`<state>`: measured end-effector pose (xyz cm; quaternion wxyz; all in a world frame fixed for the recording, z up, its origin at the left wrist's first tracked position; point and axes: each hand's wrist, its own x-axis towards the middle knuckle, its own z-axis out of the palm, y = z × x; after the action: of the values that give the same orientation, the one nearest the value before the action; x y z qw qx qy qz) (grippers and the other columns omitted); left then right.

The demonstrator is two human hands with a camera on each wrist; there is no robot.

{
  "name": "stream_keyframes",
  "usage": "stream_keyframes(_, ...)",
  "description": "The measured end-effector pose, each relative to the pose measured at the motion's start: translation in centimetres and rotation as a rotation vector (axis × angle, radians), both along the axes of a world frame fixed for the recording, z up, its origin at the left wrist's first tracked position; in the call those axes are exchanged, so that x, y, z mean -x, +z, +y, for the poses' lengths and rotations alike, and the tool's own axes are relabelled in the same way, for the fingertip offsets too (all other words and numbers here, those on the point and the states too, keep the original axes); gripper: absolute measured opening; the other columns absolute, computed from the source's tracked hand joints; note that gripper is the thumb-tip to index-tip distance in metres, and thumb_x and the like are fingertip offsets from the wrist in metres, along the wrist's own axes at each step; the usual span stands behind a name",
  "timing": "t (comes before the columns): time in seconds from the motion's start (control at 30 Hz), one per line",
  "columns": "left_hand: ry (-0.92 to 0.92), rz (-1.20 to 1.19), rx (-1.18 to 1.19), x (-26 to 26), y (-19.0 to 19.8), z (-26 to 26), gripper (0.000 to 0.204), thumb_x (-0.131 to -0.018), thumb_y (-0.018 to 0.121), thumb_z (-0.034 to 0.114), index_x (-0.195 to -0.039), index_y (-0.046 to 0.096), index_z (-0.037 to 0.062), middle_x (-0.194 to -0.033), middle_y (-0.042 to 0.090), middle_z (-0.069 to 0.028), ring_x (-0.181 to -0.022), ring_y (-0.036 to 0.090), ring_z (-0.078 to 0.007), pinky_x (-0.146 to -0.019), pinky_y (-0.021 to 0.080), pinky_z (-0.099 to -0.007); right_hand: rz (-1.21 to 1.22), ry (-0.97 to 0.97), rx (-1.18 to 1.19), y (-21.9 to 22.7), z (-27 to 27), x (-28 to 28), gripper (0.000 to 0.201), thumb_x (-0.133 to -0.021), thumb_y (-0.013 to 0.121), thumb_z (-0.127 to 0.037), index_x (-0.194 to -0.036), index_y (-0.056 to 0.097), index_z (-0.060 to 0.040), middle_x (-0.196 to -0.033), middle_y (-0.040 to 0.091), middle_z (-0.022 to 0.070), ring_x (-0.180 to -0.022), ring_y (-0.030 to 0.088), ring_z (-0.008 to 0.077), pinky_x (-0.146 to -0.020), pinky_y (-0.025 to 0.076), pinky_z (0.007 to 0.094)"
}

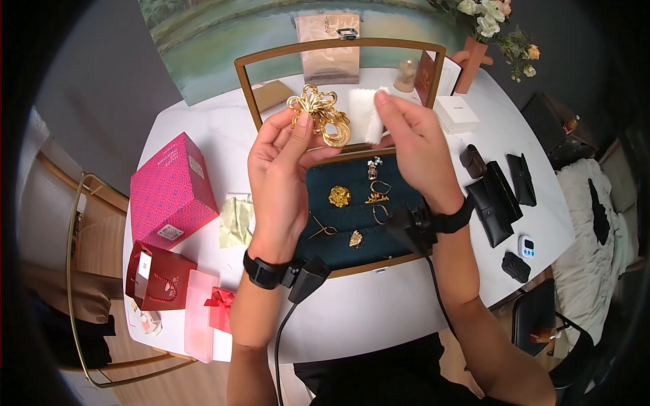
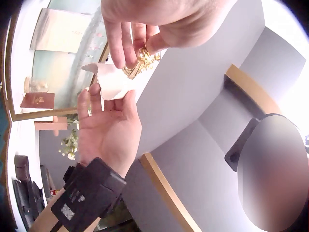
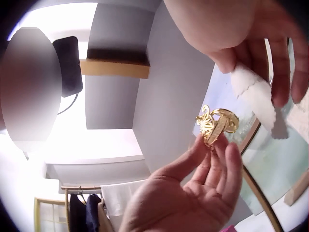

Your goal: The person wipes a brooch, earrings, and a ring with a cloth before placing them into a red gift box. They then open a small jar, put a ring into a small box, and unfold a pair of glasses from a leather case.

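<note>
A gold openwork brooch [image 1: 319, 111] with looping petals is pinched between the thumb and fingers of the left hand [image 1: 281, 169], above the jewelry case. To its right the right hand [image 1: 420, 145] pinches a white cloth [image 1: 365, 115] with a zigzag edge. A small gap separates cloth and brooch in the head view. In the left wrist view the left hand [image 2: 169, 19] grips the brooch [image 2: 144, 63] close to the cloth [image 2: 110, 79] and right hand [image 2: 113, 130]. The right wrist view has the brooch [image 3: 215, 124] on the left fingertips, the cloth [image 3: 256, 96] hanging from the right hand.
Below the hands, an open glass-lidded case [image 1: 325, 254] holds several jewelry pieces on dark lining. Left are a pink box [image 1: 169, 186], a red bag [image 1: 162, 277] and a yellowish cloth [image 1: 235, 222]. Right are black pouches [image 1: 491, 210], a white box [image 1: 456, 114] and a flower vase [image 1: 472, 64].
</note>
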<state>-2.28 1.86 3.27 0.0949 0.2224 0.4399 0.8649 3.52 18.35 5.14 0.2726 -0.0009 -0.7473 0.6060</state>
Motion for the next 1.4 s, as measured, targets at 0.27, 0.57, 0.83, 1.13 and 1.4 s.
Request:
stream_keyframes(0.27,0.083,0.091,-0.043,-0.1,0.0,0.1,0.023,-0.098,0.06,0.012,-0.118,0.058,0.002,-0.111,0.067,-0.0107,-0.099,0.068,-0.0191,-0.084,0.058,-0.0323,-0.146,0.382,0.434,0.2,-0.9,-0.5,0.047,-0.105,0.044,-0.033,-0.114,0.061,0.01,-0.097,0.068,0.0147,-0.076,0.068,0.0189,-0.07,0.056,0.027)
stream_keyframes(0.57,0.185,0.159,-0.035,0.1,0.0,0.1,0.023,-0.097,0.061,0.01,-0.118,0.059,0.0,-0.111,0.068,-0.0129,-0.1,0.068,-0.0209,-0.087,0.057,-0.0342,-0.296,0.375,0.236,0.8,-0.6,-0.7,0.039,-0.103,0.05,-0.029,-0.117,0.063,0.0053,-0.099,0.068,0.0095,-0.079,0.067,0.0143,-0.07,0.056,0.0251)
stream_keyframes(0.83,0.261,0.221,0.068,-1.0,0.1,0.9,0.021,-0.094,0.065,0.008,-0.112,0.061,-0.0027,-0.109,0.066,-0.0122,-0.099,0.067,-0.02,-0.084,0.06,-0.0345,-0.179,0.25,0.164,0.5,-1.0,-0.7,0.035,-0.101,0.054,-0.028,-0.107,0.069,0.0031,-0.089,0.067,0.0024,-0.076,0.06,0.0068,-0.07,0.053,0.0234)
stream_keyframes(1.13,0.206,0.221,0.003,-1.5,0.1,1.2,0.023,-0.094,0.065,0.003,-0.113,0.057,-0.006,-0.11,0.067,-0.015,-0.098,0.069,-0.0191,-0.079,0.06,-0.0288,0.011,0.138,0.033,-0.2,-0.5,-0.2,0.02,-0.09,0.07,-0.013,-0.096,0.072,0.0057,-0.08,0.07,0.0034,-0.071,0.061,0.004,-0.061,0.047,0.0203)
stream_keyframes(1.4,0.157,0.17,-0.005,-1.4,0.5,0.8,0.021,-0.094,0.064,0.005,-0.113,0.058,-0.0047,-0.11,0.066,-0.0141,-0.099,0.068,-0.02,-0.077,0.063,-0.0305,-0.006,0.105,0.046,0.0,-1.0,-0.3,0.021,-0.088,0.072,-0.016,-0.089,0.07,0.0053,-0.073,0.068,0.0027,-0.062,0.058,0.0025,-0.053,0.044,0.0186)
